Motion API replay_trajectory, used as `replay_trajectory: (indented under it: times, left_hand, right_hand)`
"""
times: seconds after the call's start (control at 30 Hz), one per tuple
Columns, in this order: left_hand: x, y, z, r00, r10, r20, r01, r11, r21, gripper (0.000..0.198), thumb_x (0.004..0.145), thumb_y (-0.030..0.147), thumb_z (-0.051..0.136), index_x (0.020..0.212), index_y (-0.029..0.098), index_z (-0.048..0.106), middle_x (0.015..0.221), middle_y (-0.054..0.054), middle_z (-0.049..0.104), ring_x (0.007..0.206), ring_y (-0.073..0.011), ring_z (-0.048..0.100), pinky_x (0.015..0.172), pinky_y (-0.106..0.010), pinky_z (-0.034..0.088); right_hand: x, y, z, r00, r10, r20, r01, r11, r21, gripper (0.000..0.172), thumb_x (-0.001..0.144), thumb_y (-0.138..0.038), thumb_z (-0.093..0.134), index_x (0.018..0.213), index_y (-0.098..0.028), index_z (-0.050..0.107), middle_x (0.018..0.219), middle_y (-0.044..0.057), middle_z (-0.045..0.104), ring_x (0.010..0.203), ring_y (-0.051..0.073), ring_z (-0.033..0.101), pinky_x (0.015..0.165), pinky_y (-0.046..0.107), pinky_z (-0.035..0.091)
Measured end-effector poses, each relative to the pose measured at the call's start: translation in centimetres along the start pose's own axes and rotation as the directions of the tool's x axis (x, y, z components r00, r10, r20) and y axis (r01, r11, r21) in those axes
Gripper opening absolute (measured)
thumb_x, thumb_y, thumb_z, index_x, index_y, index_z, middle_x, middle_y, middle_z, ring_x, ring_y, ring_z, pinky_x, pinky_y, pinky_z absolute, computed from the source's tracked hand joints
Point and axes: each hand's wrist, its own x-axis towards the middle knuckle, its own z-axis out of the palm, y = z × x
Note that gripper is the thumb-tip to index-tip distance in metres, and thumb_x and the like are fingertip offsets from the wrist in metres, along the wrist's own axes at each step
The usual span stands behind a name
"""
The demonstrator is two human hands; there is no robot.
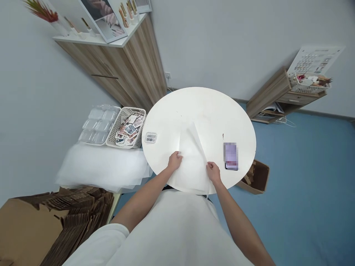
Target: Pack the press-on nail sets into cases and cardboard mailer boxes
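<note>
Your left hand (174, 161) and right hand (213, 171) each pinch an edge of a thin, translucent white paper sheet (191, 155) lying at the near edge of the round white table (199, 111). A small clear plastic box (151, 137) sits to its left, a phone (231, 156) to its right.

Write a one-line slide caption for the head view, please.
Left hand and right hand hold a white sheet on a round table.

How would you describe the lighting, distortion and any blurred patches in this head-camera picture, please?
Head view: even, soft light with hardly any shadows; wide-angle bending curves the walls and the cabinet; the round table looks squashed; a pixelated patch covers the phone; the white sheet between left hand and right hand nearly vanishes against the tabletop.
</note>
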Motion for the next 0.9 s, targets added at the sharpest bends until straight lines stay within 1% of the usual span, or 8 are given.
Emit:
replay_trajectory:
  times: [0.17, 0.3, 0.43, 0.53, 0.67, 0.73, 0.8, 0.9]
  left_hand:
    - [0.5, -0.1, -0.1, 0.999, 0.042, -0.005, -0.042, 0.999, 0.021, 0.025, 0.074, 0.021, 0.053, 0.098, 0.017, 0.055, 0.067, 0.001, 0.060, 0.055, -0.0117, 0.057, 0.064, -0.025, 0.044]
    - [0.8, -0.2, -0.2, 0.998, 0.061, -0.023, -0.060, 0.997, 0.051, 0.025, 0.073, 0.023, 0.053, 0.098, 0.017, 0.055, 0.068, 0.000, 0.061, 0.060, -0.0136, 0.057, 0.069, -0.027, 0.044]
    - [0.9, -0.2, -0.3, 0.995, 0.101, -0.024, -0.098, 0.989, 0.115, 0.026, 0.075, 0.025, 0.052, 0.099, 0.017, 0.055, 0.077, -0.004, 0.062, 0.076, -0.0179, 0.058, 0.074, -0.030, 0.043]
    - [0.6, -0.3, -0.4, 0.990, 0.135, -0.042, -0.128, 0.983, 0.130, 0.036, 0.077, 0.025, 0.049, 0.112, 0.017, 0.049, 0.087, -0.007, 0.062, 0.085, -0.0191, 0.057, 0.079, -0.032, 0.042]
    - [-0.7, -0.9, -0.9, 0.941, 0.319, -0.115, -0.273, 0.914, 0.299, 0.058, 0.077, 0.022, 0.049, 0.130, 0.015, 0.027, 0.123, -0.014, 0.046, 0.111, -0.0227, 0.045, 0.091, -0.037, 0.036]
    - [-1.8, -1.4, -1.6, 0.894, 0.444, -0.058, -0.372, 0.810, 0.453, 0.059, 0.078, 0.025, 0.047, 0.132, 0.015, 0.025, 0.134, -0.014, 0.035, 0.122, -0.0251, 0.033, 0.097, -0.040, 0.029]
    - [-2.9, -2.1, -2.5, 0.847, 0.520, 0.107, -0.482, 0.668, 0.568, 0.052, 0.080, 0.028, 0.045, 0.129, 0.018, 0.032, 0.137, -0.012, 0.031, 0.128, -0.0260, 0.024, 0.100, -0.042, 0.022]
    - [-4.0, -3.2, -3.7, 0.788, 0.519, 0.330, -0.592, 0.494, 0.637, 0.044, 0.080, 0.031, 0.044, 0.123, 0.023, 0.042, 0.138, -0.008, 0.033, 0.130, -0.0272, 0.018, 0.101, -0.046, 0.016]
  right_hand:
    - [-0.6, 0.2, -0.3, 0.993, -0.041, -0.113, 0.036, 0.998, -0.047, 0.037, 0.072, -0.033, 0.041, 0.104, -0.018, 0.053, 0.087, 0.006, 0.061, 0.074, 0.018, 0.056, 0.069, 0.032, 0.045]
    - [-1.9, -0.8, 0.4, 0.942, -0.248, -0.227, 0.211, 0.962, -0.173, 0.041, 0.077, -0.031, 0.039, 0.115, -0.017, 0.046, 0.108, 0.010, 0.055, 0.096, 0.021, 0.051, 0.083, 0.037, 0.042]
    - [-2.9, -1.4, 1.9, 0.900, -0.435, 0.021, 0.405, 0.818, -0.408, 0.043, 0.077, -0.028, 0.044, 0.119, -0.020, 0.044, 0.126, 0.009, 0.044, 0.119, 0.024, 0.036, 0.096, 0.041, 0.032]
    - [-3.1, -1.1, 2.7, 0.893, -0.409, 0.188, 0.442, 0.717, -0.540, 0.047, 0.075, -0.023, 0.048, 0.122, -0.019, 0.042, 0.135, 0.010, 0.034, 0.127, 0.026, 0.025, 0.100, 0.043, 0.026]
    - [-3.1, -0.5, 2.6, 0.888, -0.384, 0.255, 0.455, 0.645, -0.614, 0.046, 0.076, -0.020, 0.045, 0.122, -0.017, 0.041, 0.137, 0.011, 0.032, 0.128, 0.025, 0.023, 0.100, 0.044, 0.023]
    - [-3.3, -0.4, 2.2, 0.872, -0.404, 0.277, 0.483, 0.618, -0.620, 0.046, 0.077, -0.021, 0.045, 0.123, -0.018, 0.040, 0.138, 0.011, 0.031, 0.129, 0.025, 0.022, 0.101, 0.045, 0.022]
    - [-3.5, -0.1, 1.6, 0.844, -0.426, 0.325, 0.531, 0.591, -0.607, 0.046, 0.077, -0.022, 0.046, 0.123, -0.020, 0.040, 0.139, 0.009, 0.030, 0.130, 0.024, 0.021, 0.102, 0.045, 0.020]
    - [-3.8, 0.5, 1.0, 0.823, -0.423, 0.379, 0.567, 0.565, -0.600, 0.046, 0.074, -0.022, 0.049, 0.120, -0.021, 0.042, 0.140, 0.009, 0.029, 0.130, 0.025, 0.020, 0.102, 0.046, 0.018]
